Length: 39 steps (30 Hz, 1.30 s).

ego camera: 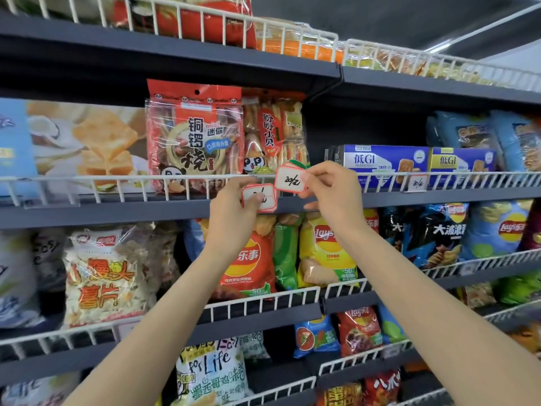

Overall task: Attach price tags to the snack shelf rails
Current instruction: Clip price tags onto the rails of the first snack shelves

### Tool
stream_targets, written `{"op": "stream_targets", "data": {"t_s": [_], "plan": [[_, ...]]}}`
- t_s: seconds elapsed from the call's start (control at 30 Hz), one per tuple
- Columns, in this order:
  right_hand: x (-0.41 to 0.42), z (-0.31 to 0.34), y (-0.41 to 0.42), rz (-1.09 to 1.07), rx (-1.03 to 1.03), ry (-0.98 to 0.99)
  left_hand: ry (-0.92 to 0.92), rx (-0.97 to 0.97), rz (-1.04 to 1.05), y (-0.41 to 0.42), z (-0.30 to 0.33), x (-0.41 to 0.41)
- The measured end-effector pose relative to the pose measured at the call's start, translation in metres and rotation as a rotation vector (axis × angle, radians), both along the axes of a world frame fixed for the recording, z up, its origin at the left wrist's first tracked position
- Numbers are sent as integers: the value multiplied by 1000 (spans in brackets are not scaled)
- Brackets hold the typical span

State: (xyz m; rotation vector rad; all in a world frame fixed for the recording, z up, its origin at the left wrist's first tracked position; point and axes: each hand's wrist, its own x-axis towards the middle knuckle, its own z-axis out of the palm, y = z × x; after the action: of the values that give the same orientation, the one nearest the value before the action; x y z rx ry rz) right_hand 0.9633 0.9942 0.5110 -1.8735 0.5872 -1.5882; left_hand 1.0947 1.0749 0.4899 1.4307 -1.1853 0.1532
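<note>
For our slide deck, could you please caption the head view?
Left hand presses a price tag to the shelf rail while right hand holds spare tags.

Dark shelves with white wire rails carry snack bags and biscuit boxes.

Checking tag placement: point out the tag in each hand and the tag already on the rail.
Left-hand tag [261, 198], head view: white centre, partly under the thumb.
Right-hand tag [289, 180], head view: the handwritten white face.
Hung tag [417, 183], head view: its face, on the wire rail.
</note>
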Motion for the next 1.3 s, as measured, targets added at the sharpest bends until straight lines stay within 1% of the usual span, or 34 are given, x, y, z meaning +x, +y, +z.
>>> {"op": "stream_targets", "data": {"t_s": [0.13,0.23,0.33,0.4,0.47,0.63,0.7,0.8,0.87,1.03,1.3], "plan": [[1,3,0,-70,2,-29,-15,3,-125,9,0,5],[5,5,6,-33,7,27,-41,38,-166,12,4,9],[11,6,12,67,21,81,-66,105,-162,11,7,14],[13,6,14,109,19,88,-38,123,-190,13,6,18],[15,7,17,133,13,82,-17,100,-179,16,4,22],[21,6,19,173,25,83,-39,56,-114,17,7,30],[23,5,17,142,17,49,-60,72,-92,16,6,33],[23,4,12,85,43,-56,-73,89,-55,16,3,37],[22,4,8,54,52,-84,-87,93,-54,18,2,37],[19,6,0,-40,17,-110,-278,18,16,20,3,25],[20,6,-1,-97,-80,-56,-288,-13,48,11,-4,8]]}}
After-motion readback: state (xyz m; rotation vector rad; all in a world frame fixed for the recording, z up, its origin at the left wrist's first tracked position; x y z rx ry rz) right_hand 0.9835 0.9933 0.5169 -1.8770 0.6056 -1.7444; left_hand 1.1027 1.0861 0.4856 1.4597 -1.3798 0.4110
